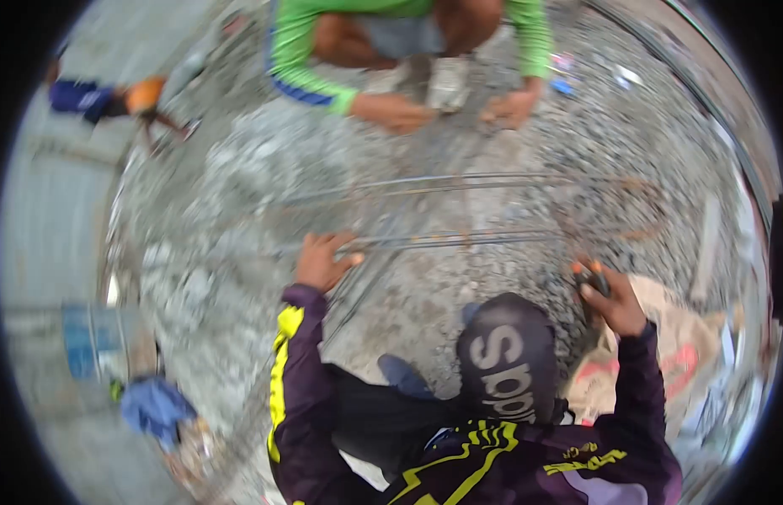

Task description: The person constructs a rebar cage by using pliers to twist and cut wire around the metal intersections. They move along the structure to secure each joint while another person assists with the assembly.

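Dark, rounded fabric with pale lettering [505, 358] is bulging up closest to the camera, with a purple-and-yellow top [467, 463] spreading below it. Beyond, long thin metal rods [467, 237] are running crosswise over grey, gravelly ground [417, 295], in a nearer and a farther set, with rusty bent metal [648, 206] showing around their right end.

Over on the left, the left hand [324, 261] is hovering or resting right at the nearer rods, fingers spreading and not closing round anything; blur is hiding whether the fingertips are touching metal. On the other side, the right hand [615, 303] is curling round a small dark object [595, 282], gripping it just on the near side of the rods, close to their right end. The rods are lying beyond both hands.

Across from them, a person in green sleeves [299, 63] is crouching, both hands reaching forward beyond the farther rods; what those fingers are doing is blurring out. Behind the right hand, a tan sack with red print [686, 341] is lying on the ground. Far left, another person in orange shorts [145, 94] is showing, while a bundle of blue cloth [156, 408] is sitting lower down.
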Tool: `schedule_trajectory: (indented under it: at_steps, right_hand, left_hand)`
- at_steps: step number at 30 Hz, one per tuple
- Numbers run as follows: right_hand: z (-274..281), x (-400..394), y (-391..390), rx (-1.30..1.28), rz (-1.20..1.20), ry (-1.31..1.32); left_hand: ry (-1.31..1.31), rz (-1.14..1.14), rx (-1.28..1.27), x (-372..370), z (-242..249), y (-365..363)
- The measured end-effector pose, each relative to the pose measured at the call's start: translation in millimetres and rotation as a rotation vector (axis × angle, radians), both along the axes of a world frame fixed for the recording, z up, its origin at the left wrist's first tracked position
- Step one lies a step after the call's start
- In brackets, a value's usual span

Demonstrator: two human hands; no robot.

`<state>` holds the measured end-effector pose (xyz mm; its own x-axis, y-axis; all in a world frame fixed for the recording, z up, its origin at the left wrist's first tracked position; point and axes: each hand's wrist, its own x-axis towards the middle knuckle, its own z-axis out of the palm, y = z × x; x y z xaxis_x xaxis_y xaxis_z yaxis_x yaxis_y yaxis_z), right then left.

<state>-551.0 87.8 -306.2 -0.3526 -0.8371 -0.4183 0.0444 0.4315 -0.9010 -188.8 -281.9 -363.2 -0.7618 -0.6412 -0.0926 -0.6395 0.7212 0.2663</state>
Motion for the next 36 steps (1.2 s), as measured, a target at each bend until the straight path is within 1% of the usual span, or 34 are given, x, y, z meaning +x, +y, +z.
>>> schedule_trajectory:
  at_steps: [1, 2, 3, 4, 7, 8, 11, 12, 14, 15, 16, 17, 18, 19, 20, 21, 22, 23, 24, 25, 26, 27, 28, 29, 30, 31, 33, 34, 35, 36]
  right_hand:
    - [-12, 6, -4, -0.130, -0.019, 0.018]
    - [-14, 12, -13, -0.121, 0.047, 0.052]
    - [-10, 13, -24, -0.114, 0.093, 0.099]
    - [10, 16, -38, -0.067, 0.174, 0.177]
    - [38, 27, -88, -0.092, 0.255, 0.192]
    - [46, 33, -103, -0.136, 0.245, 0.133]
    - [64, 47, -138, -0.450, 0.422, 0.411]
    - [69, 49, -150, -0.472, 0.467, 0.448]
    - [79, 56, -166, -0.502, 0.543, 0.526]
    - [80, 61, -175, -0.490, 0.558, 0.439]
    - [81, 67, -184, -0.475, 0.564, 0.350]
    - [85, 77, -191, -0.454, 0.568, 0.191]
    - [89, 90, -199, -0.486, 0.582, 0.142]
    - [92, 103, -207, -0.518, 0.597, 0.091]
    - [91, 129, -211, -0.563, 0.604, -0.116]
    - [89, 155, -214, -0.595, 0.613, -0.326]
    - [84, 160, -194, -0.521, 0.557, -0.468]
    - [83, 174, -184, -0.472, 0.564, -0.632]
    - [86, 194, -186, -0.433, 0.639, -0.817]
    - [94, 225, -199, -0.379, 0.809, -1.042]
    - [102, 223, -201, -0.244, 0.795, -0.863]
    - [88, 230, -209, -0.184, 0.824, -0.854]
    - [87, 231, -214, -0.223, 0.830, -0.702]
    - [72, 235, -217, -0.230, 0.807, -0.562]
    - [59, 241, -218, -0.195, 0.730, -0.576]
    - [58, 247, -221, -0.127, 0.634, -0.712]
    - [63, 250, -226, -0.084, 0.589, -0.833]
    - [60, 246, -230, -0.075, 0.570, -0.875]
    - [56, 242, -231, -0.054, 0.544, -0.919]
    - [53, 240, -233, -0.088, 0.551, -0.904]
  left_hand:
    - [0.043, 0.010, -0.079, 2, -9, 3]
    - [0.033, 0.068, -0.056, 0, -7, 10]
    - [-0.014, 0.101, -0.087, 0, -11, 16]
    - [-0.053, 0.111, -0.107, 0, -10, 21]
    - [-0.161, 0.177, -0.032, -1, -3, 28]
    - [-0.210, 0.178, 0.066, 1, 2, 25]
    - [-0.122, 0.157, 0.111, 32, 19, 18]
    - [-0.155, 0.232, 0.229, 39, 44, 12]
    - [-0.185, 0.354, 0.208, 57, 87, 8]
    - [-0.117, 0.411, 0.171, 69, 106, 9]
    - [-0.076, 0.416, 0.074, 83, 118, 8]
    - [0.001, 0.382, 0.006, 102, 120, 1]
    - [0.080, 0.402, -0.007, 116, 122, -4]
    - [0.206, 0.486, 0.148, 117, 132, -4]
    - [0.246, 0.507, 0.283, 121, 139, -5]
    - [0.459, 0.445, 0.150, 117, 128, 1]
    - [0.436, 0.436, 0.245, 112, 121, 3]
    - [0.414, 0.483, 0.291, 119, 131, 13]
    - [0.376, 0.516, 0.299, 115, 137, 13]
    - [0.334, 0.536, 0.296, 107, 123, 15]
    - [0.296, 0.569, 0.282, 103, 115, 20]
    - [0.276, 0.598, 0.262, 100, 104, 21]
    - [0.277, 0.645, 0.232, 104, 99, 20]
    - [0.302, 0.698, 0.201, 111, 97, 21]
    - [0.344, 0.764, 0.171, 117, 104, 28]
    - [0.392, 0.824, 0.149, 122, 113, 32]
    - [0.520, 0.913, 0.082, 106, 148, 50]
    - [0.585, 0.940, 0.070, 101, 156, 48]
    - [0.630, 0.933, 0.053, 105, 144, 39]
    - [0.673, 0.932, 0.045, 106, 136, 34]
